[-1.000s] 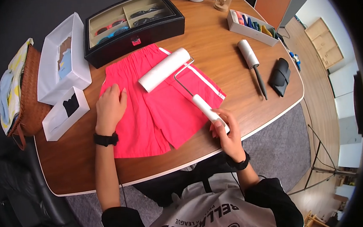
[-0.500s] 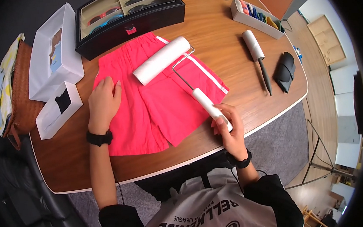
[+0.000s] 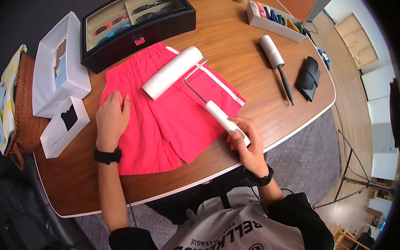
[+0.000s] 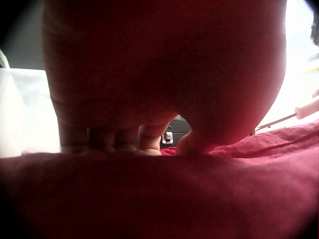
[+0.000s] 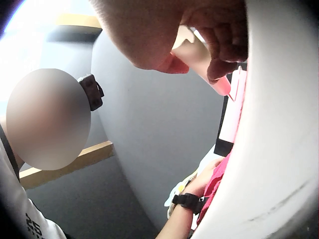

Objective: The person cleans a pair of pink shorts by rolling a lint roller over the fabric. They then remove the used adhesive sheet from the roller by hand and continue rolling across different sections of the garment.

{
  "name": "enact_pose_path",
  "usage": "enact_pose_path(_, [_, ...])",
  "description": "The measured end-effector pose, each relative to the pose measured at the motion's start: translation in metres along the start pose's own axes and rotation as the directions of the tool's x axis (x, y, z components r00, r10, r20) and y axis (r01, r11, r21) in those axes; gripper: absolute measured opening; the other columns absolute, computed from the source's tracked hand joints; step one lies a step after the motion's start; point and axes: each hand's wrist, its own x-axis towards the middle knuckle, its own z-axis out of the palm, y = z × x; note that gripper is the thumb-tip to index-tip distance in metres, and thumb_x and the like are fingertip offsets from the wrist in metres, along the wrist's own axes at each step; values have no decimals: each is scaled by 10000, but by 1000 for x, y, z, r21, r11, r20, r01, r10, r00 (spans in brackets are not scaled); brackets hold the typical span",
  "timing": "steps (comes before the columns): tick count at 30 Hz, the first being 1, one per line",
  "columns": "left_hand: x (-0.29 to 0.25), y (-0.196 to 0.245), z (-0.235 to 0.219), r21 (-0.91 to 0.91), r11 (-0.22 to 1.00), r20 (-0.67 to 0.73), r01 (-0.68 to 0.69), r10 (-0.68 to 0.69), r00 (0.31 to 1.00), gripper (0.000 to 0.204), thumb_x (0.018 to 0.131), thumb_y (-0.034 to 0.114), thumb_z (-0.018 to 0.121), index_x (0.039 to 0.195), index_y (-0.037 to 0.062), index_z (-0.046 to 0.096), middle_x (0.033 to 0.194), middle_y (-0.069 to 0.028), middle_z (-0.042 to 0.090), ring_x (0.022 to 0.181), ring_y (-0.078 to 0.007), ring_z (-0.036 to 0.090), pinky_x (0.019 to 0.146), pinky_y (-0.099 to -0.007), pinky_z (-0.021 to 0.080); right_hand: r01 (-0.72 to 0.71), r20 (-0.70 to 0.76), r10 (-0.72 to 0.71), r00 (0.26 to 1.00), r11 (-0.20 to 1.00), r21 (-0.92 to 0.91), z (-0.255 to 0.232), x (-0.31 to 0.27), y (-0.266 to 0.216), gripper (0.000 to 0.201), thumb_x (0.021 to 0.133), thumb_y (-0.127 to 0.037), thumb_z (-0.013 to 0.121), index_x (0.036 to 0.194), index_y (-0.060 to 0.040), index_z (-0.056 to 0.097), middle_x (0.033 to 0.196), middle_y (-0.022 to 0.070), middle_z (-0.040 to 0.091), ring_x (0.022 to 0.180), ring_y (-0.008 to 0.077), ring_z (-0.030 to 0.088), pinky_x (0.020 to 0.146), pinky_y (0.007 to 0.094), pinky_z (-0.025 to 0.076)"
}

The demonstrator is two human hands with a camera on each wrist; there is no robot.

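Bright pink shorts [image 3: 148, 124] with a white side stripe lie spread on the wooden table. My left hand [image 3: 112, 118] rests on their left side, and in the left wrist view its fingertips [image 4: 149, 142] press on the pink cloth. My right hand [image 3: 248, 140] grips the white handle of a lint roller [image 3: 172, 73], thumb along the top. The roller's white sheet-covered cylinder lies slantwise over the upper part of the shorts, joined to the handle by a bent metal rod. In the right wrist view the fingers wrap round the handle [image 5: 197, 62].
Behind the shorts stands a black glasses case [image 3: 138, 29] with a clear lid. White boxes [image 3: 59, 65] and a woven basket [image 3: 29, 101] with clothes are at the left. To the right lie a smaller lint roller [image 3: 271, 51], a black pouch [image 3: 308, 79] and a box of rolled cloths [image 3: 274, 23].
The head view has shifted slightly. The left hand stays on the shorts, and the right hand keeps its hold of the lint roller in nearly the same place over them.
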Motion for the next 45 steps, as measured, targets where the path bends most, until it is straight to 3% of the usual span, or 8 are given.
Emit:
enact_pose_path(5, [-1,-1,1,-8,1000,-20,-11,11,1000,271,978,240,582,847,16,504,805,-198,597,757,-435,611,648,-536,472,0,-37,1,999,999,49,-2,-6,3,295,978,-110,581,1255,-7,588,764,40,631,613,81,558,574,232,442])
enact_pose_path(11, [-1,2,-4,-32,999,-14,-13,13,1000,268,980,229,579,840,19,489,788,-190,577,756,-432,597,649,-539,459,320,-495,-110,862,875,363,-6,-17,29,371,950,-330,641,1075,8,553,797,62,562,521,59,413,466,215,368])
enact_pose_path(19, [-2,1,-2,-33,999,20,21,-21,1000,273,979,239,580,851,15,493,793,-200,583,771,-445,597,659,-539,461,5,-154,11,988,994,107,-2,-1,3,273,996,-178,635,1218,-20,642,725,-11,596,585,36,527,505,205,375])
enact_pose_path(25, [-2,-1,-1,-39,999,13,7,-7,1000,272,980,240,580,849,18,494,789,-195,586,761,-433,604,656,-539,459,99,-272,-32,962,966,237,-7,-19,21,271,986,-166,640,1201,-2,627,772,6,606,558,36,494,482,204,358])
enact_pose_path(29, [-2,0,-2,-12,1000,-6,11,-11,1000,260,974,239,586,859,20,503,800,-197,596,769,-434,612,662,-542,469,344,-485,-141,863,867,360,-4,-22,29,351,986,-288,611,1160,17,593,744,42,590,534,75,487,481,215,379])
enact_pose_path(35, [-3,2,-2,-2,999,-1,34,-34,999,242,969,232,584,865,25,513,816,-196,607,777,-434,618,667,-545,476,-4,-109,18,994,992,123,-4,-3,2,360,1006,-200,609,1270,45,608,763,48,641,596,97,582,529,214,414])
enact_pose_path(40, [-2,2,-3,-6,1000,3,18,-18,1000,244,970,232,580,869,19,516,827,-198,614,785,-430,624,670,-540,483,1,-60,2,998,999,36,5,-2,-2,338,977,-147,660,1271,19,642,786,23,663,670,71,609,597,219,483])
enact_pose_path(45, [-3,0,-2,9,1000,-16,8,-8,1000,245,968,245,574,884,19,533,853,-214,629,794,-436,635,678,-546,502,170,-413,-24,910,932,321,-6,-24,27,331,973,-267,650,1135,20,625,807,43,620,596,67,512,540,199,422])
